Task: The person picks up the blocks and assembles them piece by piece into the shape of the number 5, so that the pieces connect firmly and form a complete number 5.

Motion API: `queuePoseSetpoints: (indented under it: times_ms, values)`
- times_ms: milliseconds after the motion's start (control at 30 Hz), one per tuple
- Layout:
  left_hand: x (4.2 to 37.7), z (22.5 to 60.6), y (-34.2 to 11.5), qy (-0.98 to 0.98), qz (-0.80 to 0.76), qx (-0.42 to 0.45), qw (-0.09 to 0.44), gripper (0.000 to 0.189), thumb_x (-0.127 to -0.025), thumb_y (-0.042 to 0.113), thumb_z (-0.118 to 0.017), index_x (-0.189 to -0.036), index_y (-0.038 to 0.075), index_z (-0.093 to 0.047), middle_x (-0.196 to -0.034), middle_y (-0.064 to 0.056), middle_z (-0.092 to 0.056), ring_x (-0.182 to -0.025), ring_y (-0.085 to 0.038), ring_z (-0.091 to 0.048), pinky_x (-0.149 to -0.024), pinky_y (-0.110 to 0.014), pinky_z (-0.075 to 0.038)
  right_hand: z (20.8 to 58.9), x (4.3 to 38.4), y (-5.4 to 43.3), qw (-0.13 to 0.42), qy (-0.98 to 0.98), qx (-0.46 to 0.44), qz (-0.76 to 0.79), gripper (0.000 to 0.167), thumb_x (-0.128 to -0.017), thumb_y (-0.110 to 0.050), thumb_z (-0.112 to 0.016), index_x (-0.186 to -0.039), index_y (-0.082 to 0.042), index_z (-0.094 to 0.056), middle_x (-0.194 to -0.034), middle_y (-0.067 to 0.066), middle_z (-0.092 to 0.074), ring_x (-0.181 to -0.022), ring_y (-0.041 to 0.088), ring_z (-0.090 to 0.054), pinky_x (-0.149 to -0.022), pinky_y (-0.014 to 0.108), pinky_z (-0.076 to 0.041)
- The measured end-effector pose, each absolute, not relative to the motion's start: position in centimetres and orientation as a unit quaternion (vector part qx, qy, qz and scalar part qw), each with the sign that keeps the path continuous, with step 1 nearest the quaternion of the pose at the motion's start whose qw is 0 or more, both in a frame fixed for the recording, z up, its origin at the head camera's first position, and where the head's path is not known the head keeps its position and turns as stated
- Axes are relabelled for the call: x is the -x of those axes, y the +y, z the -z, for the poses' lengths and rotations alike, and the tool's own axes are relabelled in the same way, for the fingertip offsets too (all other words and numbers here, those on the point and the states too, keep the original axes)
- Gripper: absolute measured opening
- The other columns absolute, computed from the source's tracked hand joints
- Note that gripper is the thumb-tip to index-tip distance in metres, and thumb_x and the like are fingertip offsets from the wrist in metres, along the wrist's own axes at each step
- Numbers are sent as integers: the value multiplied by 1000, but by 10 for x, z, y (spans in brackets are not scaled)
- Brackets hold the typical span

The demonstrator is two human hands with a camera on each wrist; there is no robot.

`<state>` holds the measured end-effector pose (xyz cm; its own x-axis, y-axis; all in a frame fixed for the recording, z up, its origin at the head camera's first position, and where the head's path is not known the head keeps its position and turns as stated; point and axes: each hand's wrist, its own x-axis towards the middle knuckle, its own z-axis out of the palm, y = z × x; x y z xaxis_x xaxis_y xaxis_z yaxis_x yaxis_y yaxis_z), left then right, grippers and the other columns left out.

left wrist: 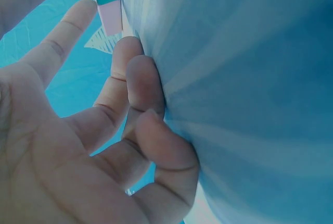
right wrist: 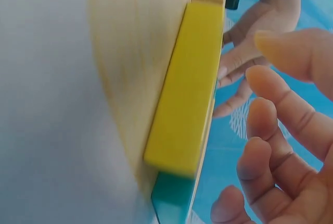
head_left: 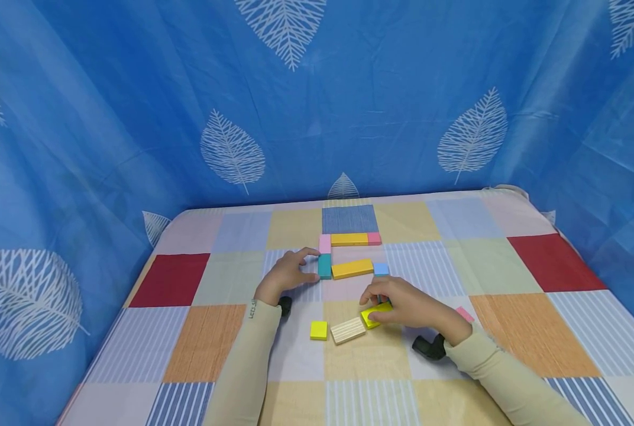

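Note:
In the head view, my left hand (head_left: 287,273) reaches in from the left, index fingertip and thumb beside the left edge of a teal block (head_left: 324,267). The left wrist view shows the index fingertip at the seam of that teal block and a pale pink block (left wrist: 110,19), the other fingers loosely bent over the cloth. My right hand (head_left: 402,302) hovers over a bright yellow block (head_left: 372,318). Seen from the right wrist, its bent fingers stand apart from the yellow block (right wrist: 184,88), holding nothing. A teal block (right wrist: 171,195) lies past its end.
Farther back lie two orange-yellow blocks (head_left: 352,269), a pink block (head_left: 374,238) and a blue block (head_left: 381,269). Nearer are a plain wooden block (head_left: 348,331) and a yellow square block (head_left: 319,330). A pink block (head_left: 464,314) is partly hidden by the right wrist. Blue curtain (head_left: 349,118) surrounds the patchwork cloth.

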<state>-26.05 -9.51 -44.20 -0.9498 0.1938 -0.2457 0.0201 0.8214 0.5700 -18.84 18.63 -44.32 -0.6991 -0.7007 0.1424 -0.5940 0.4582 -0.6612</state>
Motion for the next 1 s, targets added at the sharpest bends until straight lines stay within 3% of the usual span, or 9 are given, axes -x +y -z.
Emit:
queuePoseSetpoints:
  times_ms: [267,500,1000]
  values:
    - [259,442,-94,940,-301,-51,151,57,-97,18,-84,-150,25,-63,-139,-19,-63,-120,-34,-62,-106,-52,-55,445,185,179,77,849,383,355,18,-93,-6,-83,-110,-8,-79,-100,-3,-68,-93,14,-61,-85,34,-56]
    - [261,442,-93,940,-300,-62,151,57,-97,19,-84,-149,23,-63,-137,-19,-63,-122,-34,-62,-106,-53,-55,442,184,173,111,838,381,374,19,-93,-10,-85,-111,-7,-79,-107,0,-69,-102,20,-65,-93,37,-59]
    - [261,441,-96,941,-297,-64,151,57,-97,19,-84,-149,23,-63,-138,-20,-63,-122,-35,-63,-107,-54,-54,449,186,160,119,843,401,338,20,-87,-15,-91,-104,-14,-80,-101,-9,-64,-95,10,-55,-86,32,-50]
